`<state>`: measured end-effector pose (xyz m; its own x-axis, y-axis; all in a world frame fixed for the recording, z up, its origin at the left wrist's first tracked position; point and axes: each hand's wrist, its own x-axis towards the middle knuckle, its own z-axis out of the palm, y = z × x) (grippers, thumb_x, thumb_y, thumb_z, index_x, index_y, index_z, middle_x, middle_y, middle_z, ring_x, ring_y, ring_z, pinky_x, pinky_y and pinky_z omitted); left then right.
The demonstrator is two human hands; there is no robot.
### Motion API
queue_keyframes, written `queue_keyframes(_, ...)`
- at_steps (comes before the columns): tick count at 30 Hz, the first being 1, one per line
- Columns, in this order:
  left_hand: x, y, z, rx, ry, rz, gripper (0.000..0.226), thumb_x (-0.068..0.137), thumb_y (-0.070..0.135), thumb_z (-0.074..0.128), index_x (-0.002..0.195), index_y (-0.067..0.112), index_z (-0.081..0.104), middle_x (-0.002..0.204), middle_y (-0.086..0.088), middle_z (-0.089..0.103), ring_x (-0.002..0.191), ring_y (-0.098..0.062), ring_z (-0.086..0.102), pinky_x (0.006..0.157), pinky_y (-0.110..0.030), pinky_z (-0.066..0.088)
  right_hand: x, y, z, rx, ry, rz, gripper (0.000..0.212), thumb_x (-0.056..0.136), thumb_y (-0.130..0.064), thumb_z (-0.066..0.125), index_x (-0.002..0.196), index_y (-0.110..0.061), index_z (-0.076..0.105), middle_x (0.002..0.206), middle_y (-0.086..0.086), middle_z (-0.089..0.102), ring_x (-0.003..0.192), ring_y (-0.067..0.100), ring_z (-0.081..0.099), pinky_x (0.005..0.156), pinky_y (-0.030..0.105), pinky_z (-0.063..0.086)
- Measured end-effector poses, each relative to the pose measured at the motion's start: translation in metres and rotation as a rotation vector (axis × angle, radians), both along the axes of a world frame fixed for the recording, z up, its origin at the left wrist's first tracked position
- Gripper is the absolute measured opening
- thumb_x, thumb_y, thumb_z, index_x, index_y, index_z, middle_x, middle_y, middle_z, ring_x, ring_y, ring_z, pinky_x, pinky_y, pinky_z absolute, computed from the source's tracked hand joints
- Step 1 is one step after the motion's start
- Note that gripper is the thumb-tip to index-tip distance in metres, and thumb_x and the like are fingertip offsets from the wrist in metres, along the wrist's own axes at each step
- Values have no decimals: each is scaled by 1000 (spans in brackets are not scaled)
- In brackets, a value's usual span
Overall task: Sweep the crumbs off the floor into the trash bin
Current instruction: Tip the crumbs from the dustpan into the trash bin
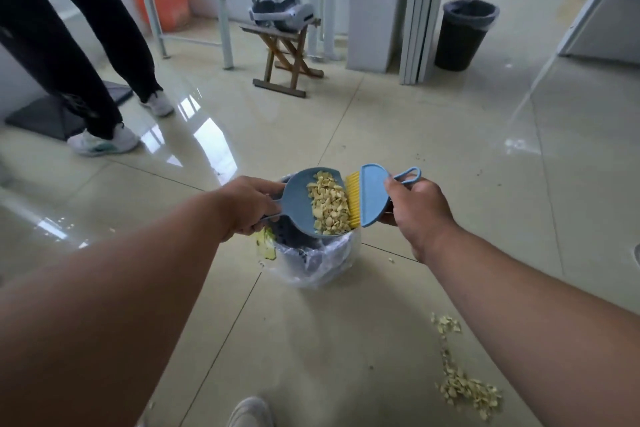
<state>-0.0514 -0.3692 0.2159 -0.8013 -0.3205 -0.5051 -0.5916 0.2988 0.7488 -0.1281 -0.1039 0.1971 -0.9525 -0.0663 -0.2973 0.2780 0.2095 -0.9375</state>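
My left hand (251, 206) grips the handle of a small blue dustpan (301, 201), held tilted over a small trash bin (317, 262) lined with a clear plastic bag. A heap of pale yellow crumbs (329, 206) lies in the pan. My right hand (417, 215) holds a blue hand brush (374, 196) by its loop handle; its yellow bristles press against the crumbs at the pan's open edge. More crumbs (462, 386) lie scattered on the tiled floor at the lower right, with a thin trail running up from them.
Another person's legs (79, 55) and white shoes stand at the left. A wooden folding stool (285, 55) with a headset on it stands behind the bin. A black trash bin (462, 35) is at the far right, an orange bucket (166, 2) at the back left. My shoe (251, 412) shows at the bottom.
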Motion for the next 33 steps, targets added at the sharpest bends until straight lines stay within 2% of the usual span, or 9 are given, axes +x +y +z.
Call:
queue_keyframes(5, 8, -18, -15, -120, -87, 58, 47, 85, 0, 60, 81, 42, 82, 63, -7, 62, 47, -20, 41, 48, -26, 33, 7, -44, -33, 86, -61, 82, 38, 82, -48, 57, 88, -13, 72, 87, 9, 78, 86, 33, 77, 84, 56, 62)
queue_keyframes(10, 11, -15, -32, -270, -206, 45, 28, 79, 0, 55, 88, 7, 80, 81, -20, 76, 55, -28, 57, 49, -28, 45, 11, -58, -62, 168, -46, 113, 40, 84, -44, 51, 85, -9, 70, 83, 11, 76, 85, 34, 75, 83, 55, 62)
queue_keyframes(13, 7, -13, -45, -382, -249, 73, 22, 73, 3, 59, 85, -3, 76, 63, -16, 70, 45, -29, 55, 49, -27, 45, 14, -58, -69, 199, -44, 102, 38, 87, -42, 51, 85, -9, 69, 84, 10, 75, 85, 33, 74, 84, 54, 61)
queue_keyframes(16, 1, -2, -35, -508, -257, 18, 10, 78, 4, 55, 75, 1, 64, 56, -9, 62, 42, -22, 54, 43, -21, 43, 13, -57, -72, 224, -39, 86, 37, 86, -41, 50, 85, -9, 69, 85, 10, 75, 84, 33, 74, 83, 54, 62)
queue_keyframes(21, -9, 11, -25, -604, -181, -44, 19, 91, 16, 58, 94, 3, 71, 67, -5, 55, 62, -24, 58, 66, -33, 49, 15, -54, -70, 240, -62, 75, 31, 95, -35, 53, 92, -9, 70, 91, 8, 75, 87, 30, 73, 87, 51, 61)
queue_keyframes(24, -8, 21, -17, -690, -165, -128, 17, 94, 12, 53, 77, 12, 57, 73, -2, 46, 73, -22, 56, 72, -37, 55, 14, -50, -72, 225, -72, 80, 33, 89, -39, 52, 88, -10, 68, 89, 9, 75, 88, 32, 74, 86, 54, 62)
queue_keyframes(28, -11, 29, -19, -740, -56, -174, 20, 86, 7, 52, 71, 15, 40, 75, -3, 48, 61, -17, 50, 50, -28, 42, 14, -39, -75, 206, -56, 66, 36, 83, -41, 51, 86, -9, 68, 86, 9, 76, 86, 33, 75, 84, 55, 62)
queue_keyframes(31, -14, 33, -17, -689, -20, -177, 7, 77, 7, 50, 74, 12, 53, 75, -4, 55, 59, -18, 52, 45, -25, 37, 14, -25, -73, 152, -63, 22, 34, 83, -40, 52, 87, -11, 69, 86, 8, 77, 88, 33, 76, 85, 56, 62)
queue_keyframes(33, -17, 38, -16, -638, 59, -199, 23, 75, 7, 52, 87, 14, 71, 77, -1, 60, 70, -25, 59, 52, -26, 46, 15, -13, -69, 94, -88, -44, 29, 83, -38, 55, 88, -14, 70, 88, 6, 78, 87, 31, 76, 86, 55, 62)
